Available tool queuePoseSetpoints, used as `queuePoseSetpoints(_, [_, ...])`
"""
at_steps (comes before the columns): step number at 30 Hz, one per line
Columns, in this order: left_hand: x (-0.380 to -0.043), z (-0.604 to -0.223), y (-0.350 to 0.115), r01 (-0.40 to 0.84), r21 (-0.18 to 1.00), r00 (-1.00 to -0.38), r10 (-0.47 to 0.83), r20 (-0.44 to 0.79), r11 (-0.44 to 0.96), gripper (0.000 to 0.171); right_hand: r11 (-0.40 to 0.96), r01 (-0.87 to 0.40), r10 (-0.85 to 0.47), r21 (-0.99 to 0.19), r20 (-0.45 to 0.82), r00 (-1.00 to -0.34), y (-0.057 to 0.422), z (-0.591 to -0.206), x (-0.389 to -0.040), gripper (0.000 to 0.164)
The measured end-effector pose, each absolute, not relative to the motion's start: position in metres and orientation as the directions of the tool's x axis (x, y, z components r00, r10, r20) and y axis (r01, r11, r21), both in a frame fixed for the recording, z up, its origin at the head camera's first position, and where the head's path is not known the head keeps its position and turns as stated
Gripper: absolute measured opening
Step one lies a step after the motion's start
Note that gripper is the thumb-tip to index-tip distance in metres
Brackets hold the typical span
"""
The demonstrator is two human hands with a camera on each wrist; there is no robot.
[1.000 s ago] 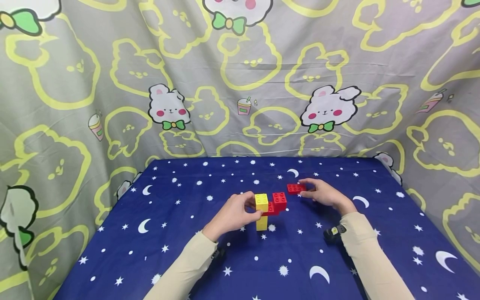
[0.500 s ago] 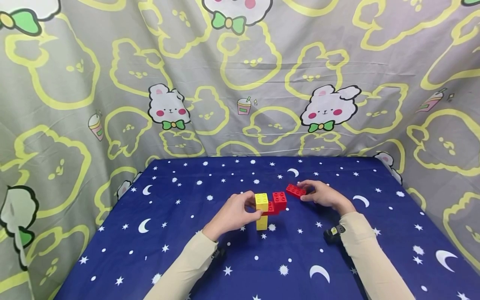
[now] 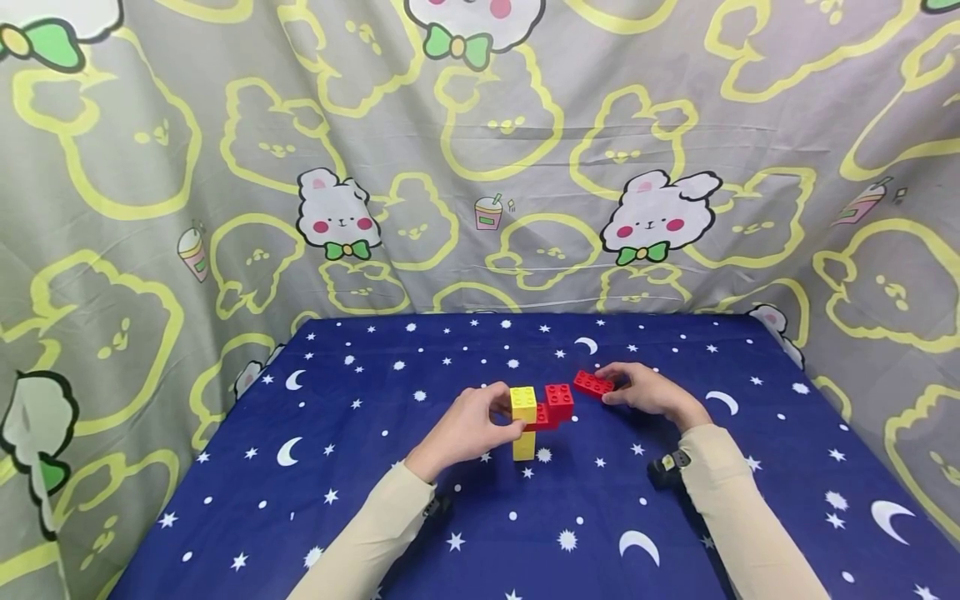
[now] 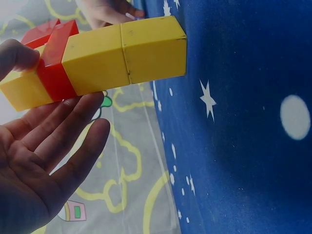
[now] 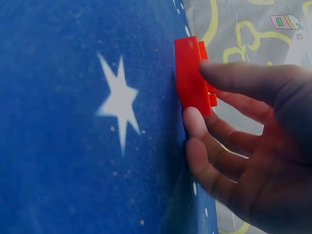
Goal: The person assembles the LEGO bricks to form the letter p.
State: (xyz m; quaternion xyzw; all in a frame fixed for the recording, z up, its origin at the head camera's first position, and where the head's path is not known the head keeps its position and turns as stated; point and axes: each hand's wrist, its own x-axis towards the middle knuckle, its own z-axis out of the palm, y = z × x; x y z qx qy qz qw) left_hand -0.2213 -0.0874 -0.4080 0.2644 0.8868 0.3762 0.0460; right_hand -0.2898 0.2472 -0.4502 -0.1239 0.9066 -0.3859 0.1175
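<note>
My left hand (image 3: pixel 468 427) grips an upright stack of toy building bricks by its upper part. In the left wrist view the thumb lies at the top yellow brick (image 4: pixel 29 90), with a red brick (image 4: pixel 57 58) below it and two yellow bricks (image 4: pixel 124 54) forming the foot. Another red brick (image 3: pixel 558 403) sticks out to the right, raised on the red layer. Over to the right, my right hand (image 3: pixel 648 390) pinches a loose red brick (image 3: pixel 593 384) with studs upward, low at the tabletop. In the right wrist view, thumb and fingers are at this brick's (image 5: pixel 191 73) near end.
A dark blue cloth (image 3: pixel 420 517) with white stars and moons covers the table. Behind and at the sides hangs a grey curtain (image 3: pixel 442 275) with yellow outlines and white rabbits. A dark strapped device (image 3: pixel 667 468) is worn at the right wrist.
The loose red brick has turned, its near end swinging toward me, and my right fingers have shifted slightly with it. My left hand and the stack have stayed put.
</note>
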Motion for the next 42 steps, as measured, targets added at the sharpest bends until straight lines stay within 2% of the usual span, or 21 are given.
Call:
queuePoseSetpoints(10, [-0.221, -0.409, -0.088, 0.43, 0.698, -0.856, 0.504, 0.114, 0.572, 0.025, 0.731, -0.172, -0.287, -0.66, -0.069, -0.955, 0.245, -0.446, -0.287, 0.041])
queuePoseSetpoints(33, [-0.219, -0.407, -0.088, 0.427, 0.71, -0.852, 0.511, 0.11, 0.56, 0.027, 0.674, -0.191, -0.285, -0.714, -0.012, -0.959, 0.248, -0.413, -0.277, 0.044])
queuePoseSetpoints(42, [-0.22, -0.407, -0.088, 0.429, 0.703, -0.853, 0.51, 0.109, 0.568, 0.027, 0.663, -0.262, -0.305, -0.702, 0.067, -0.95, 0.244, -0.402, -0.271, 0.043])
